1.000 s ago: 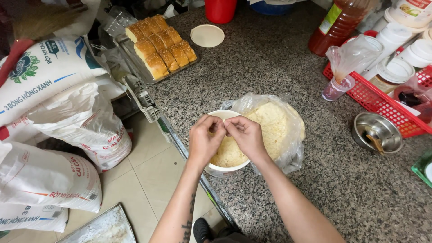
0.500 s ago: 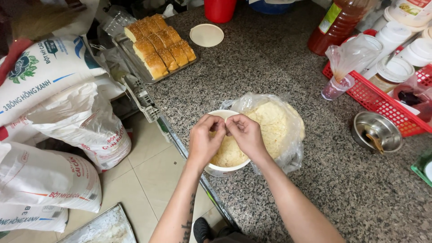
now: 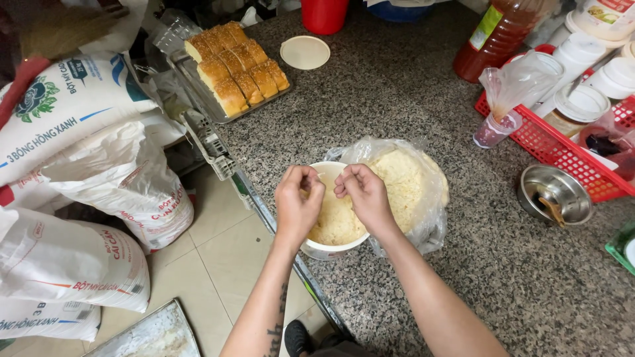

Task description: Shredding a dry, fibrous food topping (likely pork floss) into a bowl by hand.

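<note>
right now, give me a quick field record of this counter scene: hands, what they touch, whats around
left hand: fingers pinched together over the round white bowl of pale crumbs
right hand: fingers pinched beside the left, over the same bowl
clear plastic bag: open, pale crumbs inside, against the bowl
metal tray of golden bread loaves: far left of the speckled granite counter
red plastic basket: right edge

White printed flour sacks [image 3: 99, 198] stacked left; green-labelled bottle [image 3: 499, 36] top right.
</note>
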